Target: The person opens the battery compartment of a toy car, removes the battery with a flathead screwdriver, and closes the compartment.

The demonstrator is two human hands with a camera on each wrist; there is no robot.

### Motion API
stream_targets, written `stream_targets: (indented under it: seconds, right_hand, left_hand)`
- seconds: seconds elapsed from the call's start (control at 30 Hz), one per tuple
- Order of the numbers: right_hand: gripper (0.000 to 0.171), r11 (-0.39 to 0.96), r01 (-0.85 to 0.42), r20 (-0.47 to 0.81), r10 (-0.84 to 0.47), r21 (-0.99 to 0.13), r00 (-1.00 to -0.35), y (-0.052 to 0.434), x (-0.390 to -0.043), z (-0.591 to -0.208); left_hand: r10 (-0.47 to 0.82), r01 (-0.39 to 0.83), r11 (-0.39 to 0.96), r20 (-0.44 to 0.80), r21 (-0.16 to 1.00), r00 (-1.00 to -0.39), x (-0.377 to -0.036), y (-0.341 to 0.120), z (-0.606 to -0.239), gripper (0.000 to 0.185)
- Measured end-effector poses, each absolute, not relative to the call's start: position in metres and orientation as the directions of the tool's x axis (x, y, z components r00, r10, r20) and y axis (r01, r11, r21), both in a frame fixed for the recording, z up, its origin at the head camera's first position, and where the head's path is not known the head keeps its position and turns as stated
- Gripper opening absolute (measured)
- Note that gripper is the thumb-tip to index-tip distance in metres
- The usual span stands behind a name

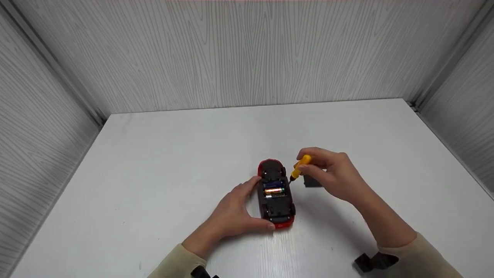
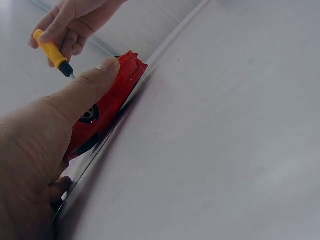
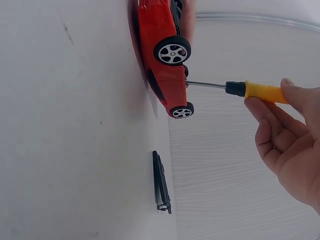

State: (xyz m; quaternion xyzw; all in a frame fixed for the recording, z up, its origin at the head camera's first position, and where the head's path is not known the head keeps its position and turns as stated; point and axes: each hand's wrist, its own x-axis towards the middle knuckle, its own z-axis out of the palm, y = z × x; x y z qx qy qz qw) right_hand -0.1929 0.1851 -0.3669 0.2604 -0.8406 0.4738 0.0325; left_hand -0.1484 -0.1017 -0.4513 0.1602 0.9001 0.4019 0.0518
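Note:
A red toy car [image 1: 275,193] lies upside down on the white table [image 1: 154,173], its battery bay open with batteries [image 1: 274,189] showing. My left hand [image 1: 236,211] grips the car's left side, thumb at the rear end, fingers near the front. My right hand [image 1: 332,173] pinches a small yellow screwdriver [image 1: 300,166], tip pointing at the car's right side. In the right wrist view the screwdriver [image 3: 240,89] shaft reaches the car [image 3: 165,55] between its wheels. The left wrist view shows my thumb [image 2: 80,95] on the red car [image 2: 110,105] and the screwdriver [image 2: 52,51] beyond.
A black battery cover [image 1: 312,181] lies on the table just right of the car, under my right hand; in the right wrist view the cover [image 3: 161,182] lies flat. Grey wood-grain walls [image 1: 247,54] enclose the table on three sides.

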Motion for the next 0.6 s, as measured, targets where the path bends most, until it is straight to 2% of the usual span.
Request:
stream_targets:
  seconds: [0.37, 0.6]
  right_hand:
    - [0.014, 0.364, -0.386, 0.234, -0.396, -0.848, -0.888, 0.192, -0.203, -0.373]
    - [0.016, 0.272, -0.371, 0.242, -0.409, -0.888, -0.88, 0.197, -0.21, -0.377]
  left_hand:
    - [0.327, 0.232, 0.62, 0.023, 0.749, -0.945, -0.148, -0.102, -0.452, 0.127]
    - [0.324, 0.236, 0.61, 0.034, 0.756, -0.946, -0.147, -0.102, -0.452, 0.127]
